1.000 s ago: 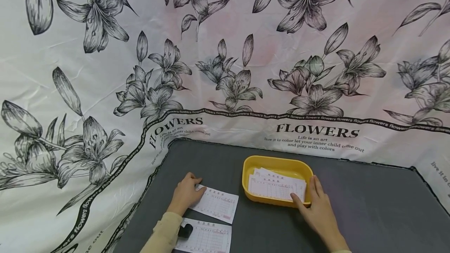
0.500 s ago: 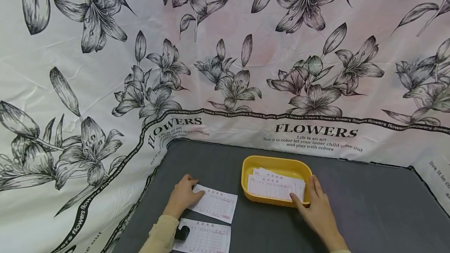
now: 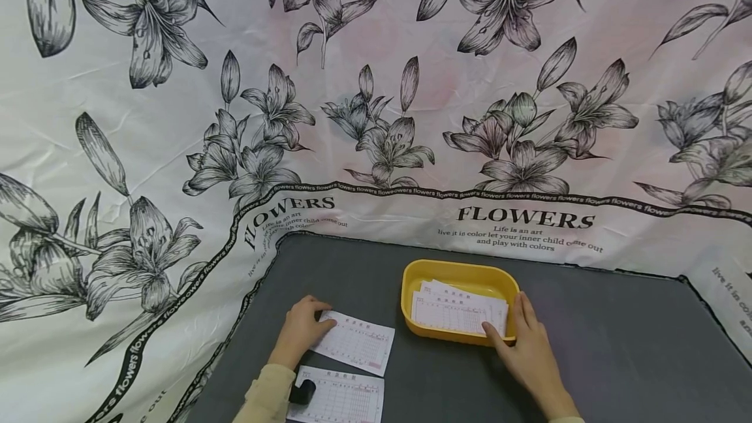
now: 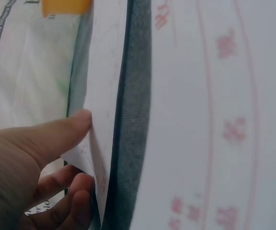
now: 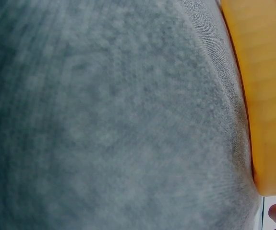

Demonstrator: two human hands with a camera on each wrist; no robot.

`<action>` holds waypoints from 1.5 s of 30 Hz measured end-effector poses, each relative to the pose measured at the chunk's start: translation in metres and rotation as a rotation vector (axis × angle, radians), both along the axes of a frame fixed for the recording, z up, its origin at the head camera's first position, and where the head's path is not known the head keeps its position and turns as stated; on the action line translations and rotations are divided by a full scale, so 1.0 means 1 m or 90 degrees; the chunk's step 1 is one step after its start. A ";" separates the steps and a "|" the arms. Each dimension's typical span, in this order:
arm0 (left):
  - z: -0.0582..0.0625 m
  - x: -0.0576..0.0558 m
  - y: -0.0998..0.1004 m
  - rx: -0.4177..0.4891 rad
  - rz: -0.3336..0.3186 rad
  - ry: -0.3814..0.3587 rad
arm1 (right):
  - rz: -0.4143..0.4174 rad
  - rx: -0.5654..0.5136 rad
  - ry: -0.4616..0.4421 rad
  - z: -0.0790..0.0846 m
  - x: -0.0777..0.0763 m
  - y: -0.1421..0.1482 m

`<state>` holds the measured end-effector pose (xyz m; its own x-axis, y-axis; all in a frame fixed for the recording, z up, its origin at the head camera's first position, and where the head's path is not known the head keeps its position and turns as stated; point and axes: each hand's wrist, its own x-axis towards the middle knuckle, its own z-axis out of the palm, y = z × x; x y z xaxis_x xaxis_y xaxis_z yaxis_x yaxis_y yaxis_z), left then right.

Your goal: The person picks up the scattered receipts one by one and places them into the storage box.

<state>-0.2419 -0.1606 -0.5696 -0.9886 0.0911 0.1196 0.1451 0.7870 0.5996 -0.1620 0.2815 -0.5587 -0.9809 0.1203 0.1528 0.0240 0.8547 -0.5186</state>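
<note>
My left hand point(image 3: 301, 330) pinches the upper left corner of a printed receipt slip point(image 3: 360, 342) on the dark table. In the left wrist view the thumb lies over the slip point(image 4: 106, 72) and the fingers curl under its bent-up edge. A second slip point(image 3: 349, 397) lies just in front, partly covered by a black device point(image 3: 302, 391) at the left wrist. My right hand point(image 3: 529, 351) holds the front right corner of a yellow plastic basin point(image 3: 414, 325), thumb over the front rim, fingers along the right side. More slips point(image 3: 449, 312) lie stacked inside the basin.
The dark grey tabletop point(image 3: 617, 344) stretches out to the right of the basin. A white cloth with printed flowers point(image 3: 388, 142) hangs behind and to the left, meeting the table's back edge.
The view has shifted slightly, so everything sits a little further left in the picture. Both hands keep their places at the slip and the basin.
</note>
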 end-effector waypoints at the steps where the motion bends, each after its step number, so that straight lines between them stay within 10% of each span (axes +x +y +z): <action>1: 0.000 0.000 0.000 0.005 0.001 0.000 | 0.000 -0.001 0.000 0.000 0.000 0.000; 16: -0.004 0.008 -0.003 0.060 0.023 0.040 | -0.005 -0.002 -0.004 0.000 0.001 -0.001; 27: -0.001 0.004 -0.011 0.071 -0.044 0.040 | -0.002 -0.007 -0.003 0.000 0.001 0.000; 45: 0.010 -0.008 -0.018 0.351 -0.024 -0.068 | -0.002 -0.004 0.009 -0.003 0.000 0.003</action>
